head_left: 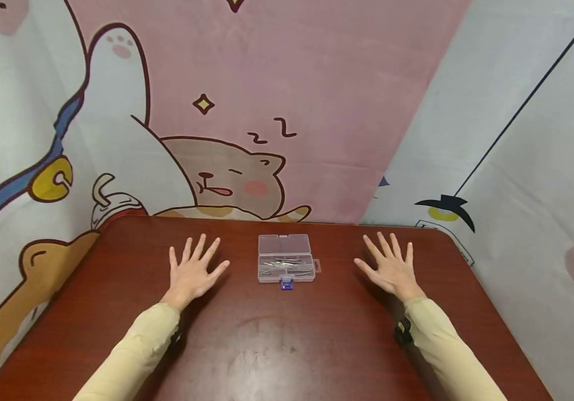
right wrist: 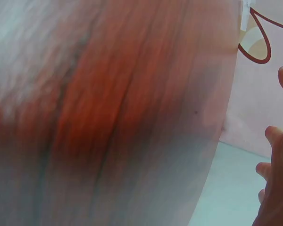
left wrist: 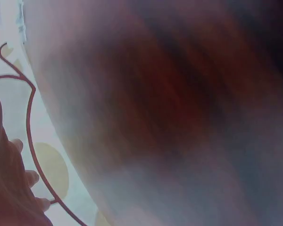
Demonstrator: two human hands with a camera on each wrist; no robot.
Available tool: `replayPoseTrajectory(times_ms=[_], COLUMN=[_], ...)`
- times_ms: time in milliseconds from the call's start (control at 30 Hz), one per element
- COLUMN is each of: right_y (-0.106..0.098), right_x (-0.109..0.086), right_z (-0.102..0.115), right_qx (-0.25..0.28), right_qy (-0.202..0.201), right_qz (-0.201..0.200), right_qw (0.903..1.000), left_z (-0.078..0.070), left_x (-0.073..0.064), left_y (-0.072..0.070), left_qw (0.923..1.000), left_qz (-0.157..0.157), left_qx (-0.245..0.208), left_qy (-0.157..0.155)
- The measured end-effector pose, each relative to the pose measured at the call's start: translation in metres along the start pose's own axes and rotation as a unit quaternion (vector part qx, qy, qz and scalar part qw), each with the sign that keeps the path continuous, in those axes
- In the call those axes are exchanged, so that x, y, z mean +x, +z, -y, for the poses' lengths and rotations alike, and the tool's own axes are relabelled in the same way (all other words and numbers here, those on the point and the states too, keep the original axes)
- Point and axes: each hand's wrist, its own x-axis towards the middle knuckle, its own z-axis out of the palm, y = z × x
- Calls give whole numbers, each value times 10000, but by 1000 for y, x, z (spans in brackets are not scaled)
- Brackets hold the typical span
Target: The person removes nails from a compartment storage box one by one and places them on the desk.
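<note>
My left hand (head_left: 193, 275) is spread flat, palm down, over the left part of the brown table, with nothing in its fingers. My right hand (head_left: 393, 270) is likewise spread on the right side, also holding nothing. Between them, nearer the left hand, sits a clear plastic box (head_left: 264, 274) with its lid (head_left: 284, 244) laid back. Several thin metal pieces (head_left: 287, 263) lie in its compartments. A blue latch (head_left: 287, 284) hangs at the box's front. Both wrist views show only fingers at the edge and blurred wood.
The brown wooden table (head_left: 257, 334) has rounded far corners. Behind it hangs a cloth (head_left: 337, 100) printed with cartoon animals, and more cloth (head_left: 543, 167) closes off the right side. A dark band (head_left: 403, 331) sits at the right wrist.
</note>
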Motion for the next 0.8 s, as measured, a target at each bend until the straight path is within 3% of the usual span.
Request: replayPoseTrajectory(times_ms=[133,500,800], right_y=[0,5,17], right_x=[3,13,15], right_z=[7,39,62], right_qx=[-1,177,329], right_qy=[-53,-409,-773], right_qz=[78,91,155], right_qw=[10000,9990,9963], left_z=[-14,-55,-67], left_x=[4,24,33], left_y=[3,15,33], left_qw=[9997,9949,9806], left_qz=[58,622,1395], left_qx=[19,-202,-916], left_qy=[220,768,1025])
